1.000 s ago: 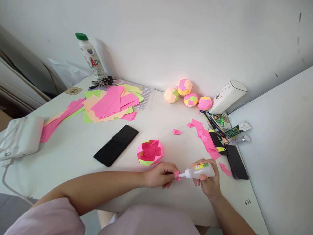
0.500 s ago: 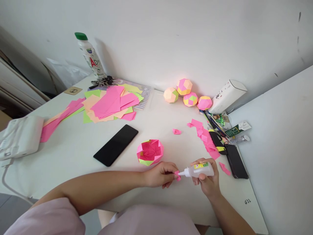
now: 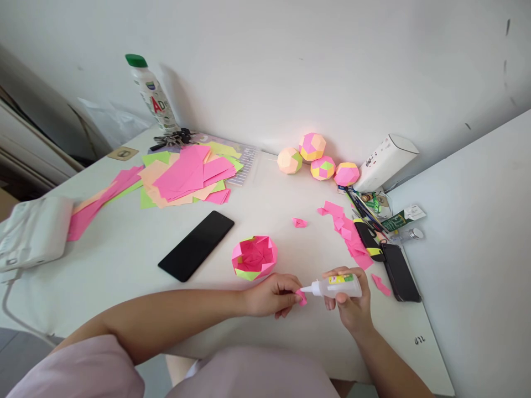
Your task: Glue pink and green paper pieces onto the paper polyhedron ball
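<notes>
Between the fingertips of my left hand (image 3: 277, 296) is pinched a small folded pink paper piece (image 3: 302, 299). My right hand (image 3: 353, 307) is wrapped round a clear glue bottle (image 3: 341, 286), held on its side with its white nozzle pointing left. The nozzle tip meets the paper piece or lies right against it. Just beyond my left hand stands an open, bowl-like pink and green folded-paper shape (image 3: 254, 258). A second folded pink piece (image 3: 299, 222) lies alone farther back.
A black phone (image 3: 196, 246) and a heap of coloured paper (image 3: 182, 174) lie at left. Several finished paper balls (image 3: 312, 147) rest by the wall. Pink scraps (image 3: 350, 237), a cutter (image 3: 369, 240) and a dark phone-like object (image 3: 400, 272) line the right side. A bottle (image 3: 153, 97) stands back left.
The glue bottle and my right hand have shifted very slightly left and up, nozzle over the paper piece. My left hand stays in place.
</notes>
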{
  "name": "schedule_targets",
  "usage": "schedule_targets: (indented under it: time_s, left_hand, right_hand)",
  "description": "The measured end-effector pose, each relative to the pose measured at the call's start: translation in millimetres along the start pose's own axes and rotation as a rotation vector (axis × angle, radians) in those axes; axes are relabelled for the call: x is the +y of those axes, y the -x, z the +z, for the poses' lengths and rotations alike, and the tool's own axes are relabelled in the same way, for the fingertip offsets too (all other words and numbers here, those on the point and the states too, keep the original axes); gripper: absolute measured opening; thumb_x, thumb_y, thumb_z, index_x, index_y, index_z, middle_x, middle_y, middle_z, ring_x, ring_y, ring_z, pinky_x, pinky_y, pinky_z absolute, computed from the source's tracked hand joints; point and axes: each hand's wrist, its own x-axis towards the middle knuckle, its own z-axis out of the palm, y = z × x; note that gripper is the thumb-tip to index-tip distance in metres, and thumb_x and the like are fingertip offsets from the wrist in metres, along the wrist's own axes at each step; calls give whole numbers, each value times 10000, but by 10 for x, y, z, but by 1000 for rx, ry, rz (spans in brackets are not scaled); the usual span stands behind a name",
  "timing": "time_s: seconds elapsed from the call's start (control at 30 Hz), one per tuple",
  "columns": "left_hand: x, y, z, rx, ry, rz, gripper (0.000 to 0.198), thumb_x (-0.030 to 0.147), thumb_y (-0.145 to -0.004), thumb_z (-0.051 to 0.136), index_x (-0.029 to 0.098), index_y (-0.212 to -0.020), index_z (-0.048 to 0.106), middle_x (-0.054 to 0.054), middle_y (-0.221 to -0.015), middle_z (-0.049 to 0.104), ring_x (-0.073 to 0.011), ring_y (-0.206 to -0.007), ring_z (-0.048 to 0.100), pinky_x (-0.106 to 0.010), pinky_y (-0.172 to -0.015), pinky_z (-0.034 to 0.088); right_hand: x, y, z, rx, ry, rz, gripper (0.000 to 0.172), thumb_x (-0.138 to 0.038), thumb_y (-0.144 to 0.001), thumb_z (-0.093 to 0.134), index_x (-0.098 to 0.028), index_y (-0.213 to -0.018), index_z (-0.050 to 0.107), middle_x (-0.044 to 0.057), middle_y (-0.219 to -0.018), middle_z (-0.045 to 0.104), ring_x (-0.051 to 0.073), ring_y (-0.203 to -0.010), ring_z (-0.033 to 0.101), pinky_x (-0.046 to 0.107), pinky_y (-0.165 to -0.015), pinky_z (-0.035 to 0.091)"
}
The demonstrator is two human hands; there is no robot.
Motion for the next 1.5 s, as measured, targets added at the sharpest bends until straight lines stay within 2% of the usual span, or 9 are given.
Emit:
schedule_targets:
  time_s: [0.77, 0.9, 1.1, 1.2, 1.37, 1.5]
  left_hand:
    - [-2, 5, -5, 17, 11, -10, 411, 529, -829, 544, 125, -808, 621, 32, -674, 496, -34, -425, 480, -186, -412, 394]
    - [-17, -3, -7, 15, 1, -12, 422, 537, -828, 539, 123, -817, 621, 29, -673, 499, -36, -424, 480, -184, -408, 395]
    - [-43, -4, 0, 5, -4, -4, 446, 559, -798, 563, 120, -830, 637, 7, -781, 504, -24, -434, 489, -178, -399, 403]
    - [-32, 0, 1, 7, -18, -9, 443, 558, -805, 553, 124, -830, 641, 15, -758, 497, -23, -434, 486, -173, -403, 401]
    - [-19, 4, -7, -7, -25, -8, 403, 521, -828, 549, 132, -838, 653, 21, -738, 494, -27, -460, 499, -172, -426, 412]
    - [-23, 0, -13, -19, 37, 55, 381, 494, -815, 583, 125, -862, 667, -22, -863, 521, -34, -510, 524, -181, -434, 443]
  right_hand:
    - [-35, 23, -44, 29, -2, 81, 299, -407, -744, 743, -260, -904, 538, -11, -858, 632, 43, -362, 483, 205, -343, 396]
    - [-33, 29, -25, 33, 3, 73, 313, -428, -743, 738, -268, -916, 532, -4, -872, 648, 54, -365, 498, 220, -348, 417]
    - [-24, 16, 50, 17, 18, 54, 339, -451, -742, 730, -273, -938, 517, 13, -907, 665, 91, -401, 549, 266, -379, 465]
    - [-34, 13, 70, 23, 9, 61, 341, -450, -738, 734, -276, -935, 518, 13, -916, 672, 94, -406, 553, 268, -385, 465]
    - [-34, -36, 6, 150, -63, 144, 382, -555, -723, 698, -254, -909, 553, 28, -891, 684, 71, -362, 474, 239, -335, 411]
    - [7, -146, -101, 178, -160, 315, 491, -658, -775, 561, -177, -819, 647, 14, -631, 618, 61, -354, 366, 206, -307, 345]
